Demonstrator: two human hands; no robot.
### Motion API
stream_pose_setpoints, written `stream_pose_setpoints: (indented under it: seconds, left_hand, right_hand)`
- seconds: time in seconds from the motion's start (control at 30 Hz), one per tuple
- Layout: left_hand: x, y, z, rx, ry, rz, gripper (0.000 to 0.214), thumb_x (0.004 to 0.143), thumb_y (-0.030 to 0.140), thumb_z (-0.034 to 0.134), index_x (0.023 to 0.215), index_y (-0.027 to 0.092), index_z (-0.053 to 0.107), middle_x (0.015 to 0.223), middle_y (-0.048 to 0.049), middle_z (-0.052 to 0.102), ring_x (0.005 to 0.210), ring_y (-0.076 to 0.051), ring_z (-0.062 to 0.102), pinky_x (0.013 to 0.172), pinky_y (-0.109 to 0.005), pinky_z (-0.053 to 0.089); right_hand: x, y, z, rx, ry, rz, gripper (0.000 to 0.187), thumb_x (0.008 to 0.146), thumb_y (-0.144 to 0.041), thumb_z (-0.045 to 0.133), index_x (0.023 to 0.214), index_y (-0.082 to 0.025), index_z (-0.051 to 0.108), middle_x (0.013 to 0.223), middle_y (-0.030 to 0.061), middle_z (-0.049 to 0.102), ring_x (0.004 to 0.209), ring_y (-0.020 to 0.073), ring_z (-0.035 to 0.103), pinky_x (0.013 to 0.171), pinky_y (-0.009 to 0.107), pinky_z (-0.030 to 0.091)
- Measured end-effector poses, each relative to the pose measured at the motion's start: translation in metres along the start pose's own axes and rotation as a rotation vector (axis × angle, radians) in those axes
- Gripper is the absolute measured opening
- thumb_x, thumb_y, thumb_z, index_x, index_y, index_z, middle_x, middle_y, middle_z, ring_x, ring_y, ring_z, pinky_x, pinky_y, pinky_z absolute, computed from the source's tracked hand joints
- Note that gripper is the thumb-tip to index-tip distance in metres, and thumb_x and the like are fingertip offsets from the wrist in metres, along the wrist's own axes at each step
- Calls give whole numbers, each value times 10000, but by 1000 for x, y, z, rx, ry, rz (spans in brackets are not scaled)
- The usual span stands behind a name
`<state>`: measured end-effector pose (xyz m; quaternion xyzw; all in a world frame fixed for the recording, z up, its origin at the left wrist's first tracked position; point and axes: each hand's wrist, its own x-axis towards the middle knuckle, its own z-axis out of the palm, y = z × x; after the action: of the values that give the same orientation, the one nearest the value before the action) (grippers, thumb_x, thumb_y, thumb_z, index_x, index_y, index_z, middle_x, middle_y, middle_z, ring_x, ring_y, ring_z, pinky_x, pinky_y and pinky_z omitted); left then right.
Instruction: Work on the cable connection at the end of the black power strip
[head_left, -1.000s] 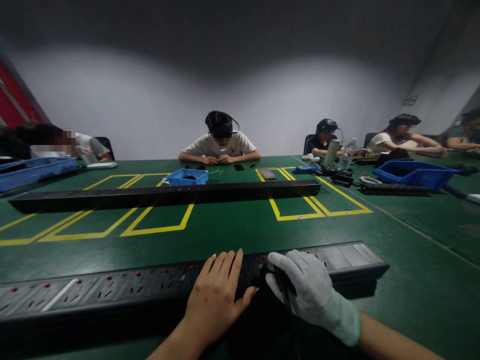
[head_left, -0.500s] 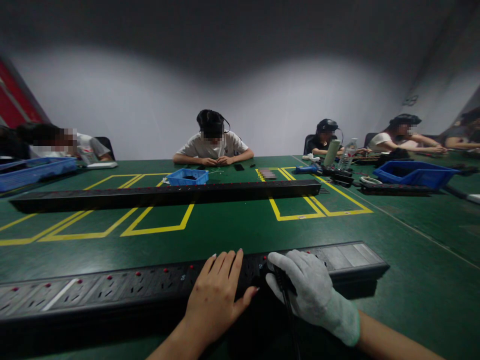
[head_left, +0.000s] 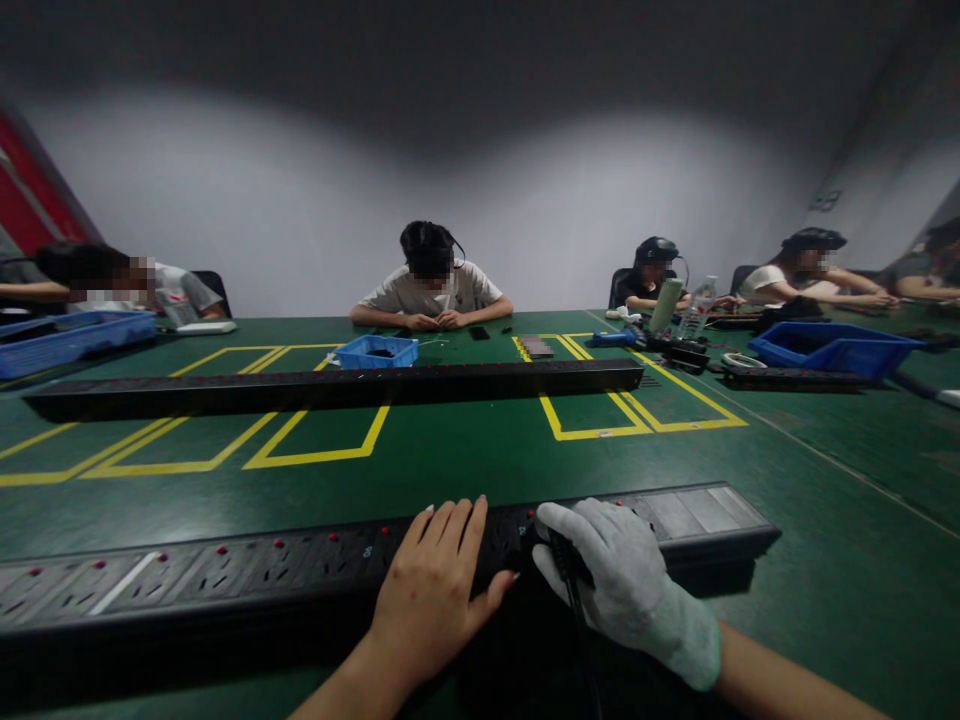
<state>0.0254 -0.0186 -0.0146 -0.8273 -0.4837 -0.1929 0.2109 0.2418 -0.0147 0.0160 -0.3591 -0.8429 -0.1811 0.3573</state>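
A long black power strip (head_left: 225, 575) with several sockets and red switches lies across the near edge of the green table (head_left: 465, 460). My bare left hand (head_left: 435, 590) rests flat on top of it, fingers stretched out together. My right hand (head_left: 615, 580), in a grey-white glove, lies on the strip just to the right, fingers curled round a black plug or cable (head_left: 574, 600) that runs down toward me.
A second long black power strip (head_left: 337, 385) lies across the table's middle over yellow floor-tape rectangles. A small blue tray (head_left: 375, 352) sits behind it. Blue bins stand at far left (head_left: 67, 335) and right (head_left: 832, 348). Several seated people work along the far side.
My hands and the strip have stayed put. The view shifted slightly, and the person opposite moved their head a little.
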Motion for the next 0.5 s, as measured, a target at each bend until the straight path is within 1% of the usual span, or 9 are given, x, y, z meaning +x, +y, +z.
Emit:
stream_pose_setpoints:
  seconds: [0.13,0.37,0.5]
  left_hand:
    - [0,0,0,-3,-1,1,602,864,511,436,1297,95,470,1175,-134,601,1052,-276,552,926,-450,426]
    - [-1,1,1,5,5,6,607,873,519,414,1303,95,464,1175,-136,601,1052,-275,556,927,-446,426]
    - [-1,0,0,7,7,4,602,879,519,402,1301,95,467,1172,-137,604,1053,-277,556,925,-447,425]
  right_hand:
    - [0,0,0,12,-17,4,245,855,-273,565,1068,-154,545,772,31,634,659,176,579,575,304,405]
    - [-2,0,1,-2,-3,7,270,844,-269,578,1083,-150,543,778,35,638,672,179,585,588,305,408]
    - [0,0,1,-8,-8,16,249,853,-280,568,1069,-158,552,783,35,643,674,173,589,589,298,408]
